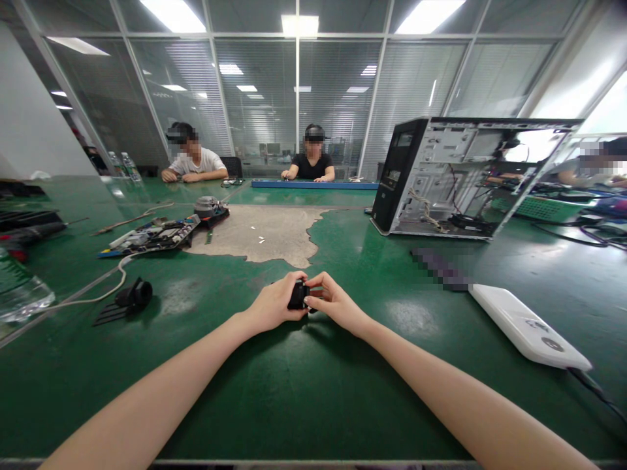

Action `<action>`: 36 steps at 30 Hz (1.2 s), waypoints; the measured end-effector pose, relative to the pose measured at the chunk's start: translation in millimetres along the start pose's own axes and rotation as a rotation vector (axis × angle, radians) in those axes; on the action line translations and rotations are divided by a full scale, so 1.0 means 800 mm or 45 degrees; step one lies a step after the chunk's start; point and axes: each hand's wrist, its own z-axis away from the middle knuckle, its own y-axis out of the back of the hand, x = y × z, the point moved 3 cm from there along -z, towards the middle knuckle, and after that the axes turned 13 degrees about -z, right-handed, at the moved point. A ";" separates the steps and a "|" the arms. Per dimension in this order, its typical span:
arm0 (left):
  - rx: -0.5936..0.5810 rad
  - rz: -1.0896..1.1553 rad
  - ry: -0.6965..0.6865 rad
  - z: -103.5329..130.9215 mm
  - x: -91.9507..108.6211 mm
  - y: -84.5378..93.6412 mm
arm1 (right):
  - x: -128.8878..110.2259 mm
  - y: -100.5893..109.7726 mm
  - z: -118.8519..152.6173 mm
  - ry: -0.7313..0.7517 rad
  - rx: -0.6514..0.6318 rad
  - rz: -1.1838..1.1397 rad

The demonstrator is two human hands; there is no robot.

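Observation:
Both of my hands meet over the green table, around a small black part [296,297] whose kind I cannot make out. My left hand [275,301] wraps it from the left, thumb below and fingers over the top. From the right, my right hand [334,301] pinches its end between thumb and fingertips. The palms and fingers cover much of the part. To the left, apart from the hands, lies a black plastic piece [131,295] with a round end and several prongs.
An opened computer case [441,179] stands at the back right. A white power bank [531,326] with a cable lies at right. A circuit board [157,235] sits at left, near a clear bottle [19,287]. Two people sit across the table; another is at far right beside a green basket [553,207].

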 end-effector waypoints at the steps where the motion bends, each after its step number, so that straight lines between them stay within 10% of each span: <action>1: 0.001 0.003 -0.002 0.000 0.000 0.000 | 0.000 0.000 0.000 -0.003 0.008 0.009; 36: 0.012 -0.004 -0.022 0.001 0.001 0.002 | -0.002 -0.001 0.001 -0.020 -0.033 -0.051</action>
